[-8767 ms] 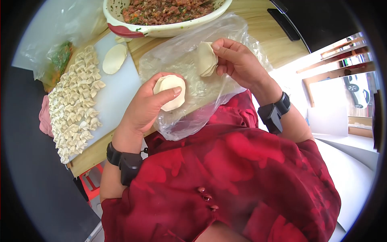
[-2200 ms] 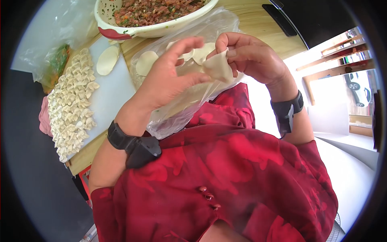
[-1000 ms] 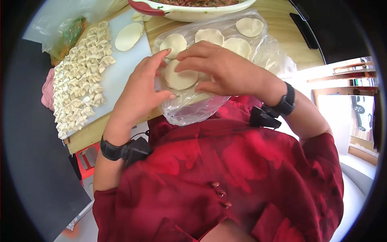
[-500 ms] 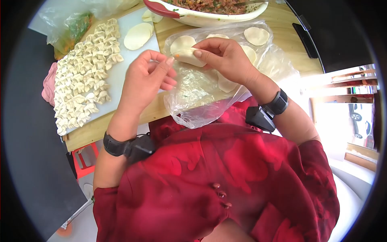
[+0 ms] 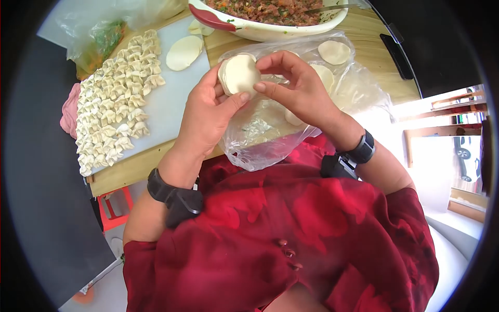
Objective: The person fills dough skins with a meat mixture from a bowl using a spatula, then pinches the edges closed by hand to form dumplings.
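Both of my hands are on a small stack of round dumpling wrappers (image 5: 240, 75), raised above a clear plastic bag (image 5: 254, 143). My left hand (image 5: 208, 112) is closed on the stack's left and lower edge, thumb in front and fingers behind. The thumb and fingers of my right hand (image 5: 299, 91) pinch the right edge. More wrappers lie on the bag, including a loose wrapper (image 5: 334, 52) at its upper right and another wrapper (image 5: 325, 77) partly behind my right hand.
Rows of folded dumplings (image 5: 119, 99) cover the left of a white board (image 5: 174, 99); flat wrappers (image 5: 185, 53) lie near its top. A white bowl (image 5: 260, 33) of meat filling (image 5: 270, 10) stands at the back. A dark phone-like object (image 5: 396, 56) lies at the right edge.
My left hand has moved right and up and taken hold of the wrappers. The stack is turned face-up between both hands, where before only my right hand pinched a wrapper.
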